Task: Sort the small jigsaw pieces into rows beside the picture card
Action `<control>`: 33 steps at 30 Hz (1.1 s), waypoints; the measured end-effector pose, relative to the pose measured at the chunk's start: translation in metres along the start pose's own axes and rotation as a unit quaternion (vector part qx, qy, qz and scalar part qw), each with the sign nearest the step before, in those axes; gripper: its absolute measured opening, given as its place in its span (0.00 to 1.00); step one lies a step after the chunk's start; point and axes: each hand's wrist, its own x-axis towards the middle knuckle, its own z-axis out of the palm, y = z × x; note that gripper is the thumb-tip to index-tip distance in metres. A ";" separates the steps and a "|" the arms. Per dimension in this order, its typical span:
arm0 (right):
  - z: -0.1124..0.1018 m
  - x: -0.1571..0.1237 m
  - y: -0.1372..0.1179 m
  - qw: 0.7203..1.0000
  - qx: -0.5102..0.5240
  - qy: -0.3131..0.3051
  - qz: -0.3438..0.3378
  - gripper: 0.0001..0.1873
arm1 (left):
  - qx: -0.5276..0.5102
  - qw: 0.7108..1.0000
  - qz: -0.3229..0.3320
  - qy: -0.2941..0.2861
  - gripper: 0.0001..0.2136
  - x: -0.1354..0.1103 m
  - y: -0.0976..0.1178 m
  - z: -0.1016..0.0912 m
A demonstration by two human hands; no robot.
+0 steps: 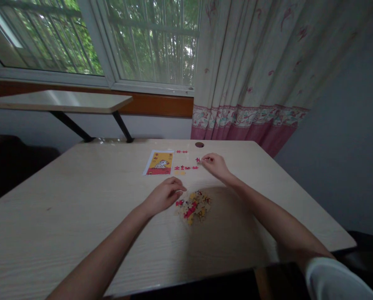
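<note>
Puzzle barely begun, by look: most pieces loose in pile (194, 207) on desk (80, 208); few laid in pink rows (186, 168) beyond pile, beside picture card (159, 162). Right hand (216, 165) beyond pile, grip pinched on pink piece (198, 159). Left hand (164, 195) just left of pile, grip loose, empty.

Piece pile (194, 207) before picture card (159, 162)

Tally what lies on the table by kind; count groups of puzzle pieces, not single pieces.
Picture card: 1
Heap of mixed pieces: 1
Rows of pink pieces: 2
Row of yellow pieces: 1
Lone pink piece by the right hand: 1
Total: 6
</note>
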 end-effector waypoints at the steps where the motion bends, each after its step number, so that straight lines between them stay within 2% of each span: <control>1: 0.006 0.012 0.003 1.000 -0.007 -0.013 0.013 0.08 | 0.010 1.000 0.006 -0.004 0.10 -0.001 -0.001 0.000; 6: 0.035 0.059 0.021 0.992 -0.053 -0.079 0.080 0.09 | 0.054 0.998 0.015 -0.025 0.11 -0.003 -0.002 -0.002; 10: 0.050 0.075 0.034 0.989 -0.068 -0.096 0.091 0.08 | 0.075 0.997 0.017 -0.032 0.11 -0.002 0.002 -0.005; 18: 0.059 0.085 0.044 0.983 -0.092 -0.120 0.099 0.07 | 0.080 0.996 0.021 -0.034 0.13 -0.003 -0.001 -0.003; 23: 0.061 0.088 0.042 0.982 -0.103 -0.124 0.097 0.07 | 0.091 0.994 0.022 -0.051 0.13 -0.003 -0.001 -0.002; 33: 0.056 0.083 0.034 0.983 -0.117 -0.115 0.084 0.08 | 0.089 0.995 0.027 -0.044 0.13 -0.003 0.000 -0.001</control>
